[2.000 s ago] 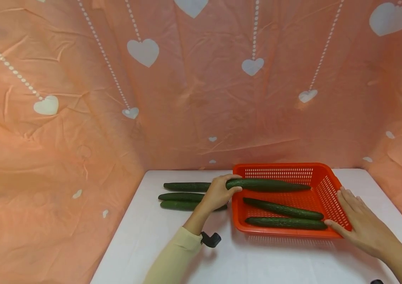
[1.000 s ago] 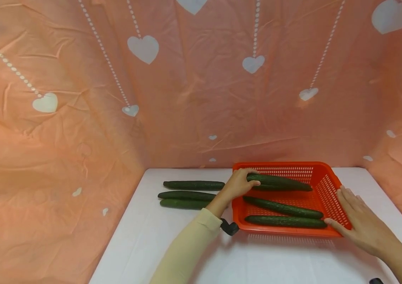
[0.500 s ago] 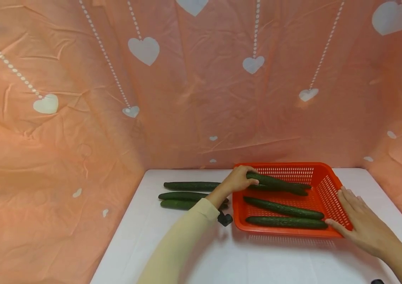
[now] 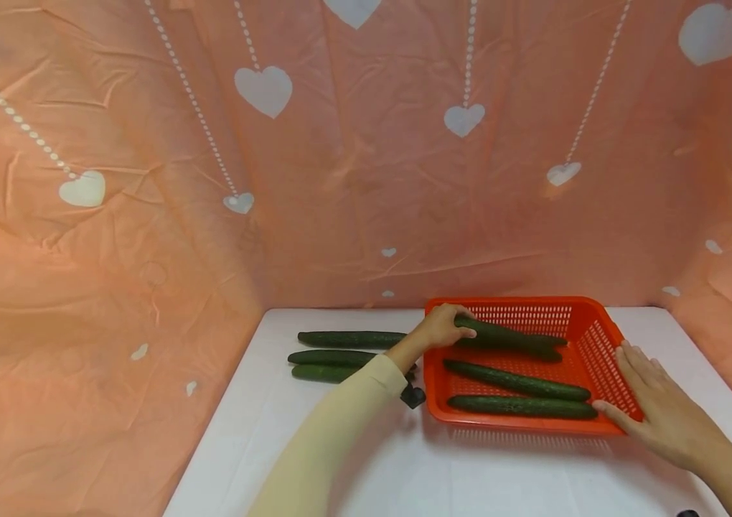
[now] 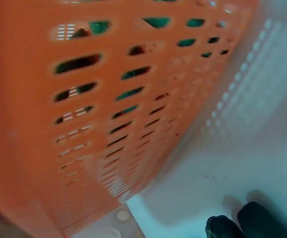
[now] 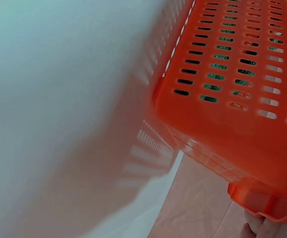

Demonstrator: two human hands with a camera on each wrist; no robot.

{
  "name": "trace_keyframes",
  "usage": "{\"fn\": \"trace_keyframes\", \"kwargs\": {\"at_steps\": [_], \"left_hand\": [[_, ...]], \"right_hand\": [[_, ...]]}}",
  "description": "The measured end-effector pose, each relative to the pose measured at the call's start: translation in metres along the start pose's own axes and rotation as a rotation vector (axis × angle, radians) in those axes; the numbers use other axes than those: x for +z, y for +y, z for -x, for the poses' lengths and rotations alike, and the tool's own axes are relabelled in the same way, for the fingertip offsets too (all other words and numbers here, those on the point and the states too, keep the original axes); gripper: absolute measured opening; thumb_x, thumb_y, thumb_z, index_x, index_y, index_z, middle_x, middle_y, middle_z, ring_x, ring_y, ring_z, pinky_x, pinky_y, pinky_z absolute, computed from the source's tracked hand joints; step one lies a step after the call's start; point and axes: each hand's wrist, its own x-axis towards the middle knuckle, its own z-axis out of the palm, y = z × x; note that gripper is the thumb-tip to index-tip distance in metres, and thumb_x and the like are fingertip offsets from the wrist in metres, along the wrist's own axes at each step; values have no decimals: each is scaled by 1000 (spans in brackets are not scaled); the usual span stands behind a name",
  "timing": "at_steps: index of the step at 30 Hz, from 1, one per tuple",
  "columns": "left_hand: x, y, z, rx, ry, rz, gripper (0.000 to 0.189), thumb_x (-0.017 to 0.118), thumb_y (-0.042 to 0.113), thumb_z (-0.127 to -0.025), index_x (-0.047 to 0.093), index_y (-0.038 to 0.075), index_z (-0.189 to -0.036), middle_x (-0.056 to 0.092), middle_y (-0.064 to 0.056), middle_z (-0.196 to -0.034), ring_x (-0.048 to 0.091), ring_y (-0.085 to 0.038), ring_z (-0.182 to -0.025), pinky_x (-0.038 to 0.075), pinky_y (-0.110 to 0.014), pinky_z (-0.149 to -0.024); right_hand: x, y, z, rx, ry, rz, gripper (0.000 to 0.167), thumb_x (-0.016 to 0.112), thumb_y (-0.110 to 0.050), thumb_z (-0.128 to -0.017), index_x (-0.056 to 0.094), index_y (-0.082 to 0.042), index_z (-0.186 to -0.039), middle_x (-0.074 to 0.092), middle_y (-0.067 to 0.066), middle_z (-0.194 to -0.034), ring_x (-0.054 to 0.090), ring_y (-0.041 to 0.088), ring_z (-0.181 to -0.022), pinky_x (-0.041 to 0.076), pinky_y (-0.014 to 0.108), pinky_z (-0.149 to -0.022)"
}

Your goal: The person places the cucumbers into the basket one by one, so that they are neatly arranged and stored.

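In the head view my left hand reaches over the left side of the red plastic basket and grips the left end of a cucumber. That cucumber slants across another cucumber, mostly hidden under it at the back. Two more cucumbers, a middle one and a front one, lie apart inside. On the basket's right rim rests my right hand, its fingers straight. The right wrist view shows its fingertips beside the basket's rim.
Left of the basket, three cucumbers lie on the white table: a back one, a middle one and a front one, partly behind the left forearm. A pink cloth with hearts hangs behind the table.
My left hand has moved right into the basket with the cucumber, whose far end has swung toward the basket's front. My right hand has stayed on the rim.
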Motion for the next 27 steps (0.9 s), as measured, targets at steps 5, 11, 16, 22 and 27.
{"fn": "trace_keyframes", "kwargs": {"at_steps": [5, 11, 16, 22, 27], "left_hand": [[3, 3, 1, -16, 9, 8, 35, 76, 23, -103, 74, 13, -136, 69, -6, -143, 61, -24, -137, 50, -33, -114], [8, 6, -1, -39, -28, -4, 36, 77, 24, -102, 73, 15, -137, 68, -6, -143, 60, -23, -138, 49, -34, -115], [14, 7, -3, -16, -68, -126, 37, 80, 24, -100, 74, 17, -136, 72, -2, -137, 62, -19, -135, 48, -29, -114], [22, 10, -3, 34, -32, -280, 40, 81, 38, -98, 76, 26, -136, 74, 6, -135, 67, -13, -125, 50, -27, -107], [26, 12, -1, 29, -5, -369, 40, 77, 45, -100, 74, 34, -138, 73, 12, -135, 67, -13, -119, 49, -25, -91]], "right_hand": [[0, 1, 0, -7, 5, 2, 102, 75, -45, -99, 23, 14, -164, 15, 31, -174, -12, 19, -165, -16, 19, -125], [1, 1, 0, 5, -5, 3, 102, 74, -45, -99, 21, 13, -164, 11, 30, -176, -14, 19, -165, -17, 19, -124], [2, 2, 3, 6, 2, 0, 102, 75, -45, -99, 21, 13, -164, 12, 31, -175, -13, 19, -165, -17, 18, -124], [2, 3, 3, 11, 7, 5, 102, 74, -45, -99, 21, 12, -165, 11, 30, -175, -9, 26, -166, -17, 18, -124], [2, 4, 2, -2, 16, -10, 100, 75, -43, -99, 23, 13, -164, 13, 30, -175, -12, 18, -165, -16, 18, -125]]}}
